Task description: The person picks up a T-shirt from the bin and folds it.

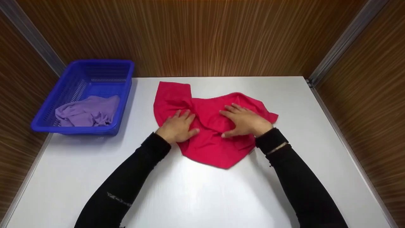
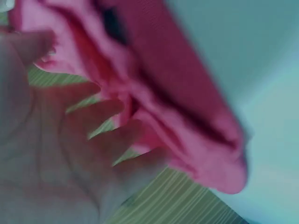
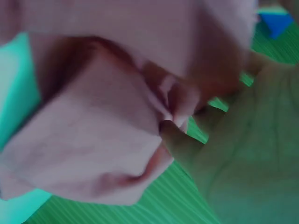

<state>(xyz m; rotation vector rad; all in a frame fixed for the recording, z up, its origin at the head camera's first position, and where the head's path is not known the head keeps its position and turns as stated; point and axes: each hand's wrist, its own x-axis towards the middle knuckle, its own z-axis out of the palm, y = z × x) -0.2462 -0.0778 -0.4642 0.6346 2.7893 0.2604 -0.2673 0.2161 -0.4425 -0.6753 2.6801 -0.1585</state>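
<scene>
A crumpled red garment lies bunched on the white table, with a flap reaching toward the back left. My left hand rests on its left part, fingers spread. On the right part lies my right hand, its fingers also spread and fairly straight. In the left wrist view, fingertips touch folds of the garment, where a small dark patch shows near a thicker band. The right wrist view has the fingers of the right hand against a gathered fold of the garment; some fingertips are hidden by cloth.
A blue plastic basket stands at the back left of the table. Inside it lies a crumpled purple cloth. Wood-grain panels enclose the table at the back and both sides.
</scene>
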